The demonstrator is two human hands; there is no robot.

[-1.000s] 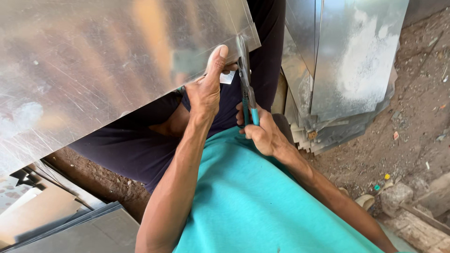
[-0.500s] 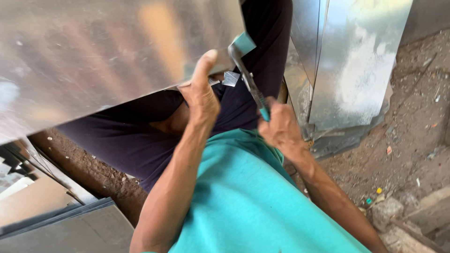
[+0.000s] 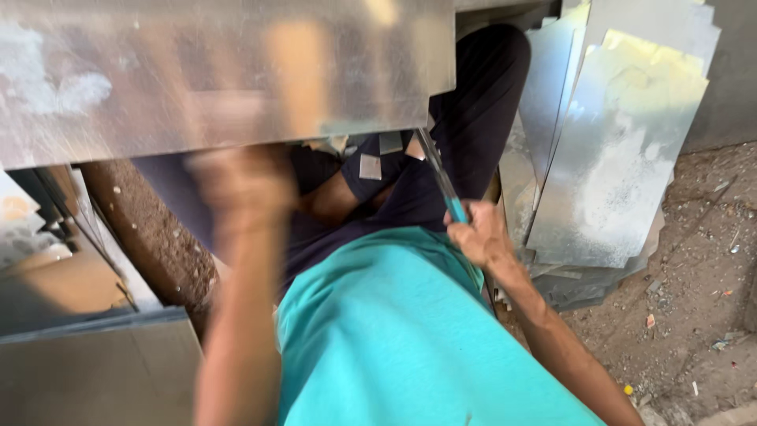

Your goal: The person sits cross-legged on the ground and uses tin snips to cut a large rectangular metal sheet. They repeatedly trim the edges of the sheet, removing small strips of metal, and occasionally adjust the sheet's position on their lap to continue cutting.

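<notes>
Since half a second earlier, your left hand (image 3: pixel 240 185) had dropped off the lower edge of the large shiny galvanised steel sheet (image 3: pixel 221 71) and blurred in motion below it; whether it was open or closed, I cannot tell. Your right hand (image 3: pixel 481 237) was closed around the teal-handled metal snips (image 3: pixel 441 181), blades at the sheet's lower right edge. That sheet, above your lap, looked thin, springy and sharp-edged, best held on its flat face. More cut sheets (image 3: pixel 623 150) leaned at your right.
</notes>
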